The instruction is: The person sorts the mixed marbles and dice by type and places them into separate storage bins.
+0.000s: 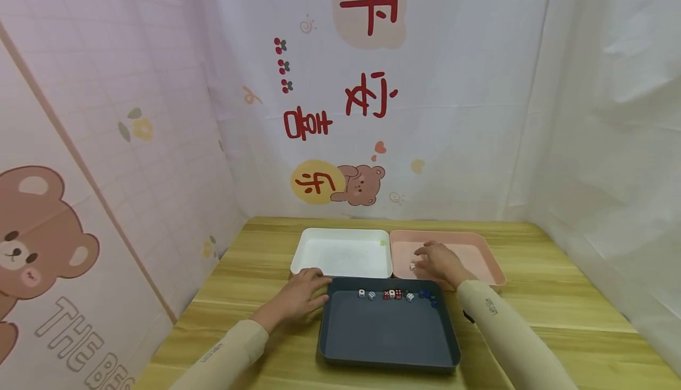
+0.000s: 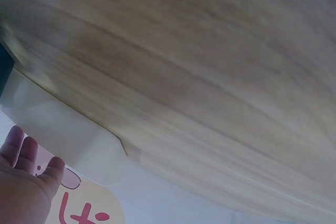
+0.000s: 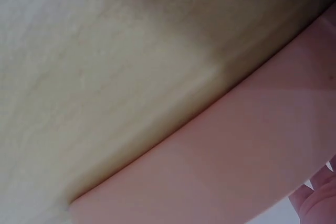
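In the head view my right hand (image 1: 440, 261) reaches over the pink tray (image 1: 481, 251), fingers spread apart. A small white die (image 1: 412, 266) lies by its thumb tip inside that tray. My left hand (image 1: 299, 294) rests at the left back corner of the dark grey tray (image 1: 388, 334), its fingers loosely extended at the rim. Along the back of the dark tray sit several dice: white dice (image 1: 372, 295), red dice (image 1: 398, 294) and dark blue dice (image 1: 425, 293). The wrist views show only part of each hand, with no dice.
A white tray (image 1: 340, 254) stands left of the pink one, with a small yellow-green piece (image 1: 382, 242) near its right wall. All trays sit on a wood-grain table (image 1: 564, 319). Printed cloth (image 1: 452, 112) encloses the back and sides.
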`<state>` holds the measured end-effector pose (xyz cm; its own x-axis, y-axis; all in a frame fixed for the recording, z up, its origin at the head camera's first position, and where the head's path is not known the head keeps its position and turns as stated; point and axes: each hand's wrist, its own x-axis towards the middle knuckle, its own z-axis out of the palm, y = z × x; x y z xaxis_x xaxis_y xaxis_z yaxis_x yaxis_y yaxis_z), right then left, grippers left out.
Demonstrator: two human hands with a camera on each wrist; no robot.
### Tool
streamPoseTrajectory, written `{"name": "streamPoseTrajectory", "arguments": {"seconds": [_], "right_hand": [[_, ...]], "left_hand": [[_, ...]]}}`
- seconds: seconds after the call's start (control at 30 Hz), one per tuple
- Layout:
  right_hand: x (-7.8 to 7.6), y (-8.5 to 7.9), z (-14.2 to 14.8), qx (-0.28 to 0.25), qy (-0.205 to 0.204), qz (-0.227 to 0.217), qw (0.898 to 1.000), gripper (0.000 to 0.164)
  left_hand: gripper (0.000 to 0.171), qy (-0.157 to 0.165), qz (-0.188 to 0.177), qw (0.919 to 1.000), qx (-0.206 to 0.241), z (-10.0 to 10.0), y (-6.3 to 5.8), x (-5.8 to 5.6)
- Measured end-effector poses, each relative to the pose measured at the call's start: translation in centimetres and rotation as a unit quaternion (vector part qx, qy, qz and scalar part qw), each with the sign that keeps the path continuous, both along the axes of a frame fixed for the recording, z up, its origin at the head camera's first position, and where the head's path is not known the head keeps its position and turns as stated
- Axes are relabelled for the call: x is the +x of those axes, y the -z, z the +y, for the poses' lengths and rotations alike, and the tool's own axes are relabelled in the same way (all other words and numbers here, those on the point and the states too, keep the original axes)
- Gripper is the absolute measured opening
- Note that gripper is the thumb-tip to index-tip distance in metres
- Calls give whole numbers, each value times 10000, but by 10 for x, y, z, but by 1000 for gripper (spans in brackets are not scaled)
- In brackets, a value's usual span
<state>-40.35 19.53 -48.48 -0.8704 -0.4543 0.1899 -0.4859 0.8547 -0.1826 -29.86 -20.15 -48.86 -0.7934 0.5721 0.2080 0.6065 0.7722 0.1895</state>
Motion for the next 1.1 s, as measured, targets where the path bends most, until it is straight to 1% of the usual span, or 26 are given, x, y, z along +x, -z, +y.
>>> {"name": "streamPoseTrajectory", "arguments": {"seconds": [0.17, 0.43, 0.57, 0.77, 0.93, 1.1], "right_hand": [[1, -5, 3, -227, 97, 92, 9997, 30], [0, -19, 7, -648, 259, -99, 9975, 32], [0, -24, 8, -937, 236, -149, 9952, 32], [2, -28, 8, -1176, 201, -152, 9927, 31], [7, -32, 6, -1364, 109, -171, 9904, 30], [14, -37, -1, -1537, -72, -174, 9879, 28]], "left_hand": [[41, 21, 70, 10000, -9, -1, 1, -1], [41, 30, 95, 9999, 71, -3, -1, -2], [41, 28, 58, 9999, 106, -3, -2, -2], [41, 70, 11, 9998, 171, -2, -4, 0], [40, 62, 12, 9998, 184, -1, -3, 1], [40, 64, -46, 9997, 226, 0, -3, 2]]}}
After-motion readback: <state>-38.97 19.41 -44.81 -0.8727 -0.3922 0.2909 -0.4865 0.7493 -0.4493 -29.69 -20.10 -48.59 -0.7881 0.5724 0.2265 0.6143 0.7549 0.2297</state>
